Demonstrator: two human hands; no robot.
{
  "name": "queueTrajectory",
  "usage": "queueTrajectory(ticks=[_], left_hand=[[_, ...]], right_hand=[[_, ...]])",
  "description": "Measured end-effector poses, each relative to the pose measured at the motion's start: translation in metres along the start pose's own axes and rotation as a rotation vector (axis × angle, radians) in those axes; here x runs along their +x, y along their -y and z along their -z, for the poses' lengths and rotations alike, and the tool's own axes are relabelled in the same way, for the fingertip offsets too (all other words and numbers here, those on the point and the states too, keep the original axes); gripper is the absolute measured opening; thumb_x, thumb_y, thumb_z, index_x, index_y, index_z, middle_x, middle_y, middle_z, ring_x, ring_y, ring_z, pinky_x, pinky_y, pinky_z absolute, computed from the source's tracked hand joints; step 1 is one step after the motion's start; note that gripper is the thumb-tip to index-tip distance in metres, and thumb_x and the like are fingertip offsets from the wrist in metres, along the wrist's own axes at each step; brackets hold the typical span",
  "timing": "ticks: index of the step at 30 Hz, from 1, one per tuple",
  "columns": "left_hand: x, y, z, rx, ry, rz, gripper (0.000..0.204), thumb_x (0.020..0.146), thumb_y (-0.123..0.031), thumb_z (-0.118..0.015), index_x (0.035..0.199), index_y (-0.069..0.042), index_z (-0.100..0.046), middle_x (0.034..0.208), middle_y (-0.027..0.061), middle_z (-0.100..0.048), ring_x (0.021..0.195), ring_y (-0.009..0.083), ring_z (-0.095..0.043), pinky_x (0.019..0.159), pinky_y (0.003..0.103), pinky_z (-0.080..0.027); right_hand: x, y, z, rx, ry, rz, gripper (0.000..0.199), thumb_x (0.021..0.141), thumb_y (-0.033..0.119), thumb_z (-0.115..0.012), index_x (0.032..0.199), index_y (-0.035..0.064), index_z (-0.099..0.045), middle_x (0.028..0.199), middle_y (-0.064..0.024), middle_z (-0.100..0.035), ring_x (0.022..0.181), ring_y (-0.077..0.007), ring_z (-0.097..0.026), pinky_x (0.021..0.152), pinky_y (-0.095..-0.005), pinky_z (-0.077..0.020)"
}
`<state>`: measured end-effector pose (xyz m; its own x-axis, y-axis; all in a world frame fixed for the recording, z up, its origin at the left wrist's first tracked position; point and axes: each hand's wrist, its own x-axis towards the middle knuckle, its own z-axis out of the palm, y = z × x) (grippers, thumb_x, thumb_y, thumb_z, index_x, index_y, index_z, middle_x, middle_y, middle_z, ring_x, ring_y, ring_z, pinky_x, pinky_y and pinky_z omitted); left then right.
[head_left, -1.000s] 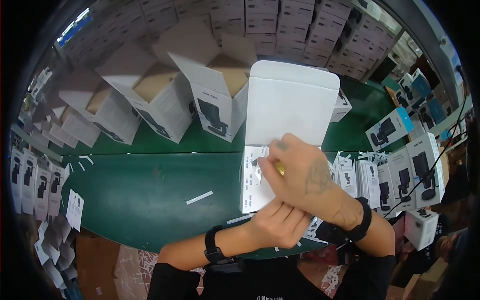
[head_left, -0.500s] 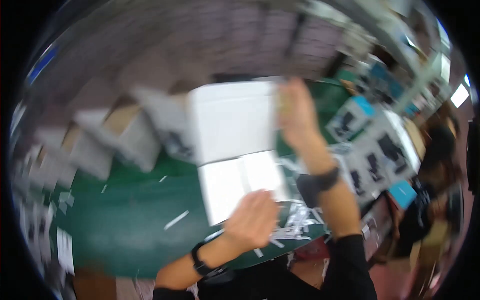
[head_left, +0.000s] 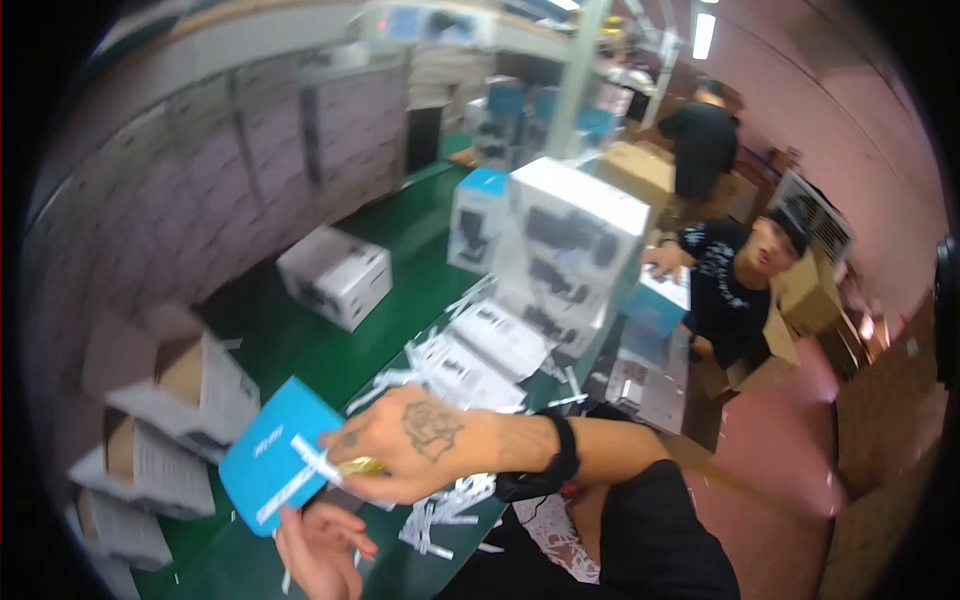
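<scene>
A blue-faced box (head_left: 272, 462) lies tilted at the lower left, with white strips across its face. My right hand (head_left: 400, 445), reaching in from the right, is closed round a small shiny yellow thing (head_left: 362, 466) whose kind I cannot make out. Its fingertips are at the end of a short white strip (head_left: 314, 458) on the box. Below it, my left hand (head_left: 322, 550) has its fingers apart; one digit touches the box's lower edge near a longer white strip (head_left: 288, 497).
Open cartons (head_left: 165, 440) line the left side. On the green table (head_left: 415, 225) stand a closed white box (head_left: 337, 276), a large printed box (head_left: 575, 250) and flat printed cartons (head_left: 485, 350) among paper strips (head_left: 440, 515). A co-worker (head_left: 730, 290) handles a blue-and-white box (head_left: 660, 300) at right.
The view has swung to the right. Earlier my left hand lay on an open white box with its lid raised; now both hands are at a blue box face. The yellow thing stays in my right hand.
</scene>
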<state>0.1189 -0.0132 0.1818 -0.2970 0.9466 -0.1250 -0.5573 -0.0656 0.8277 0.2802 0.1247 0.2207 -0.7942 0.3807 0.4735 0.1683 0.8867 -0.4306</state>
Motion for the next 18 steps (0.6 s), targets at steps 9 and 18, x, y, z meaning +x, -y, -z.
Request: queueTrajectory(ticks=[9, 18], left_hand=[[0.021, 0.043, -0.049, -0.174, 0.011, 0.011, 0.025, 0.101, -0.018, -0.036, 0.109, 0.004, -0.046, 0.075, 0.0162, -0.063, 0.051, 0.0197, -0.058, 0.040, 0.025, -0.038], [0.021, 0.063, -0.071, -0.085, -0.112, -0.087, 0.023, 0.102, -0.021, -0.039, 0.106, 0.001, -0.045, 0.067, 0.0117, -0.057, 0.046, 0.0164, -0.051, 0.038, 0.024, -0.034]], right_hand=[[-0.024, -0.018, 0.038, -0.131, -0.096, -0.158, 0.018, 0.079, 0.014, -0.067, 0.093, 0.0030, -0.069, 0.081, -0.0157, -0.068, 0.067, -0.0326, -0.067, 0.058, -0.0397, -0.0523], [-0.032, -0.012, 0.045, 0.099, 0.078, -0.533, 0.030, 0.083, 0.016, -0.065, 0.105, 0.0024, -0.051, 0.063, -0.0143, -0.063, 0.059, -0.0345, -0.063, 0.060, -0.0399, -0.0486]])
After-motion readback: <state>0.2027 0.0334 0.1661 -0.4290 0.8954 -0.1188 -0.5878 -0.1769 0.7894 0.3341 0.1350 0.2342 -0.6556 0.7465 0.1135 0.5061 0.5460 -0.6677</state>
